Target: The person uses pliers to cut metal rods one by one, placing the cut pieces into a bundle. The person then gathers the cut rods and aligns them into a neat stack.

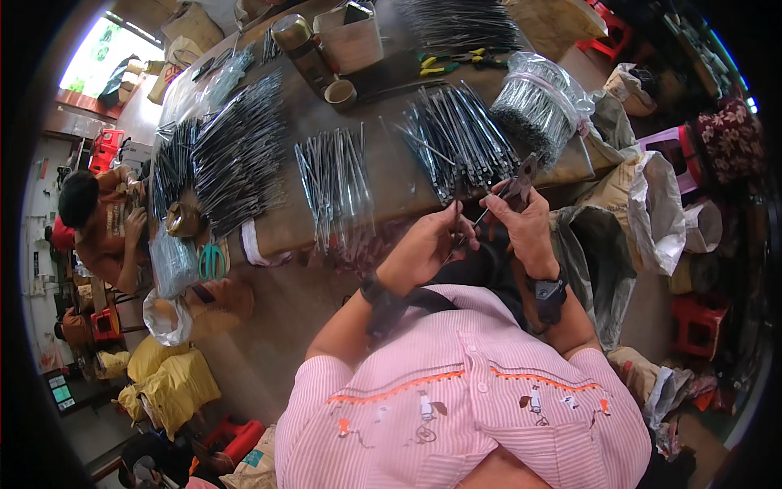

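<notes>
My right hand is closed around a pair of pliers, their grey jaws pointing up and away from me. A thin metal rod runs between the fingers of both hands. My left hand pinches thin metal pieces at the table's near edge; exactly how many cannot be made out. Just beyond the hands lies a loose pile of thin dark metal rods. To its right stands a thick bundle of similar silvery rods, wrapped in clear plastic.
More rods lie in a small pile and a big heap on the brown table. Farther back are a flask, a cup, a white bin and yellow-green-handled pliers. Open sacks stand right; another person sits left.
</notes>
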Demonstrator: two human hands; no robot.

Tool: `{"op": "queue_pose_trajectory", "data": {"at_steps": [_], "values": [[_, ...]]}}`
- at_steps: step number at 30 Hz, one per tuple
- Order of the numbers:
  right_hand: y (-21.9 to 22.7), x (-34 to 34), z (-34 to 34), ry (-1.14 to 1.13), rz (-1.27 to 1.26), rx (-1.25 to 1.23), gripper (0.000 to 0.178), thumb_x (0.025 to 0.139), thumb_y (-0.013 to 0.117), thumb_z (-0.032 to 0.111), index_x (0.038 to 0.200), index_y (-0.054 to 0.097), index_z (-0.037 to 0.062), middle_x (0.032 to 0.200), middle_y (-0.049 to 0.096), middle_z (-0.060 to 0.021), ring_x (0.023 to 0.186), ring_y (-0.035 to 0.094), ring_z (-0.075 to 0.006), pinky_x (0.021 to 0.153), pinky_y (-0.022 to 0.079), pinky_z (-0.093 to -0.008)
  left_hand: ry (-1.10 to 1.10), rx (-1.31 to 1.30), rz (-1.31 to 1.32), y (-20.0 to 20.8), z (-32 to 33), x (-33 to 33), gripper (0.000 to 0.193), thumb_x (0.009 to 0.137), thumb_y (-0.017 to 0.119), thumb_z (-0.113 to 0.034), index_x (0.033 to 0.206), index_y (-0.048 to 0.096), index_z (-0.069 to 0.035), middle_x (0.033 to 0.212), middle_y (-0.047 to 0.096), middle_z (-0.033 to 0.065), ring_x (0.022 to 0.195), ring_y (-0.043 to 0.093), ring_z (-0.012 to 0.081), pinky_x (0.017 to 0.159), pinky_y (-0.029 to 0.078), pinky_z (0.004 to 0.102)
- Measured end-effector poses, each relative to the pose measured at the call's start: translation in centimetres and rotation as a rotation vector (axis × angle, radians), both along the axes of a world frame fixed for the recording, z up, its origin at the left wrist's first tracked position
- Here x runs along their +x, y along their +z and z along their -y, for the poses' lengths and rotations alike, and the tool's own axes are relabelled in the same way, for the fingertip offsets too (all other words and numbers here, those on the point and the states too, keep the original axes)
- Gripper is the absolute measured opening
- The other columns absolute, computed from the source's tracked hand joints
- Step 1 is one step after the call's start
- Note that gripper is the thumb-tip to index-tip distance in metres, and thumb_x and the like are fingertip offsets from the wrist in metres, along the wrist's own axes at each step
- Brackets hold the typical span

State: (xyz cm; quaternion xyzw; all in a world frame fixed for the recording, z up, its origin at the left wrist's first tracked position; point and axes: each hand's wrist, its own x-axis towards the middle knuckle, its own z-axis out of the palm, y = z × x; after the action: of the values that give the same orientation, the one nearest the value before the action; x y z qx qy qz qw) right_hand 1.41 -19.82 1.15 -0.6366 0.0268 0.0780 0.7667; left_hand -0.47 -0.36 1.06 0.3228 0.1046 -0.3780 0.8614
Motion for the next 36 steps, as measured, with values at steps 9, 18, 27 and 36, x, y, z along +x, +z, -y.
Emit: {"op": "queue_pose_trajectory", "data": {"at_steps": [9, 18, 27, 36], "values": [[-1.9, 0.0, 2.3, -0.068, -0.328, 0.327, 0.024, 0.093, 0.059, 0.023, 0.099, 0.062, -0.0001, 0.097, 0.067, -0.0173, 0.082, 0.066, -0.0222, 0.068, 0.055, -0.0319, 0.153, 0.294, 0.182, -1.6, 1.7, 0.2, 0.015, 0.086, 0.069, -0.006, 0.1, 0.063, -0.006, 0.082, 0.062, -0.0015, 0.061, 0.054, 0.0047, 0.05, 0.042, 0.0177], [-3.0, -2.3, 5.3, 0.406, -0.39, 0.846, 0.038, 0.082, 0.05, 0.007, 0.12, 0.048, 0.002, 0.116, 0.058, -0.0296, 0.096, 0.065, -0.0391, 0.072, 0.058, -0.0431, 0.148, 0.527, 0.46, -0.3, 2.1, 0.4, 0.021, 0.088, 0.062, 0.0, 0.108, 0.068, -0.002, 0.086, 0.06, 0.0008, 0.066, 0.053, 0.008, 0.059, 0.042, 0.0195], [-3.1, -3.3, 4.5, 0.407, -0.185, -0.193, 0.068, 0.075, 0.053, 0.002, 0.141, 0.039, 0.01, 0.108, 0.048, -0.005, 0.087, 0.049, -0.0144, 0.077, 0.045, -0.0247, 0.203, 0.757, 0.783, -0.2, 2.2, 0.2, 0.024, 0.087, 0.06, 0.004, 0.108, 0.068, -0.002, 0.086, 0.057, 0.0051, 0.08, 0.054, 0.0133, 0.074, 0.043, 0.0241], [-2.2, -3.0, 5.3, 0.443, 0.073, -0.595, 0.082, 0.071, 0.056, -0.001, 0.148, 0.033, 0.0176, 0.101, 0.045, -0.0095, 0.08, 0.05, -0.0216, 0.08, 0.046, -0.0286, 0.232, 0.757, 0.705, -0.5, 2.0, 0.0, 0.021, 0.087, 0.059, 0.004, 0.106, 0.068, 0.0, 0.089, 0.06, 0.006, 0.082, 0.057, 0.0144, 0.076, 0.044, 0.0249]]}}
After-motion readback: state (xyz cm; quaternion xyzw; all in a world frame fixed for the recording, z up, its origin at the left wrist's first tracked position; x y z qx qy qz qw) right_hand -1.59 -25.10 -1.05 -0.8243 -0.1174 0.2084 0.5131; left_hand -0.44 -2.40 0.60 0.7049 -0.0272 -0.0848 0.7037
